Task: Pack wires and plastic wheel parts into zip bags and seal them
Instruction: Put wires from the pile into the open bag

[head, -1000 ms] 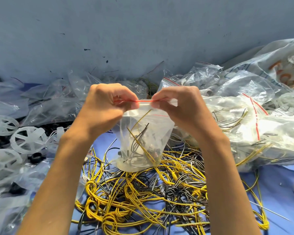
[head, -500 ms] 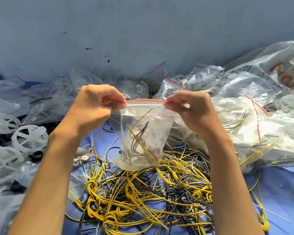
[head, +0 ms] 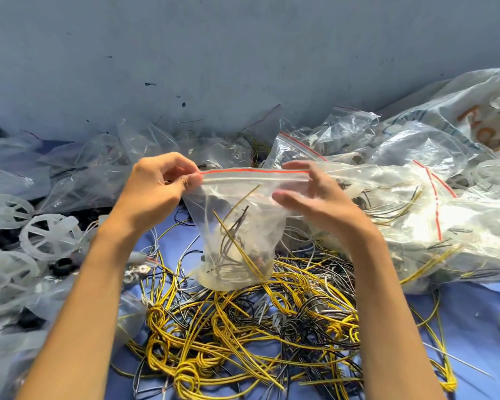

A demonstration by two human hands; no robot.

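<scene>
While upright, zip bag (head: pixel 244 197) of wires (head: pixel 233 236).

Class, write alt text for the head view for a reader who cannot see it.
A left hand pinches one top corner of a clear zip bag containing wires; the right hand is open at the other corner. Below lies a wire tangle, with white plastic wheels at left.

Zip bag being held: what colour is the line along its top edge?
Red. The line runs across the zip bag mouth; the head view shows it best.

Bright daylight, sharp centre, wide-angle edge distortion
</scene>
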